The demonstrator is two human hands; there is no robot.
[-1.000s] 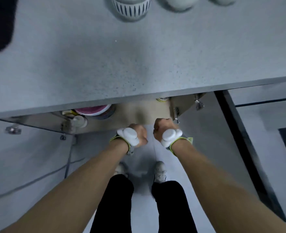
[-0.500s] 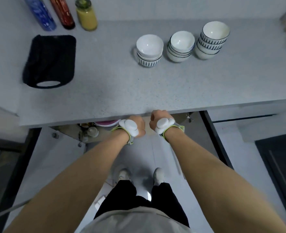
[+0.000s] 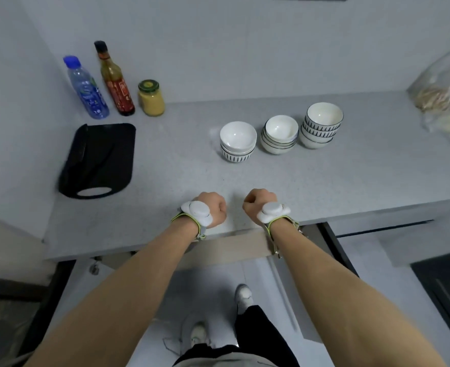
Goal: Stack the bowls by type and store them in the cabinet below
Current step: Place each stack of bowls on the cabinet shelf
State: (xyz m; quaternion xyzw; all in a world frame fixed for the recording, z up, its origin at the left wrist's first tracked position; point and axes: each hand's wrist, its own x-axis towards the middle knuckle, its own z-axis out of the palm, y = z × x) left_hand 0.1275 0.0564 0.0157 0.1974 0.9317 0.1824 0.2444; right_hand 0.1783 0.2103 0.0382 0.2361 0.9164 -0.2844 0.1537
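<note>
On the grey speckled countertop [image 3: 324, 181], three bowl stacks [image 3: 279, 135] sit at one o'clock; left hand [image 3: 213, 209] and right hand [image 3: 258, 205] hover fisted, seemingly holding nothing, above the cabinet [image 3: 229, 250] at six.

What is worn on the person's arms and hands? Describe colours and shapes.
Both forearms are bare, no sleeves. The left hand and right hand each carry a rounded white device on the back, strapped at the wrist by a grey band edged in yellow-green.

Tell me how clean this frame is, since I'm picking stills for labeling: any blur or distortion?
Head view: wide-angle bending curves the countertop edges; the bowl stacks look fairly sharp; the plastic bag at right is smeared; lighting flat, shadows soft.
</note>
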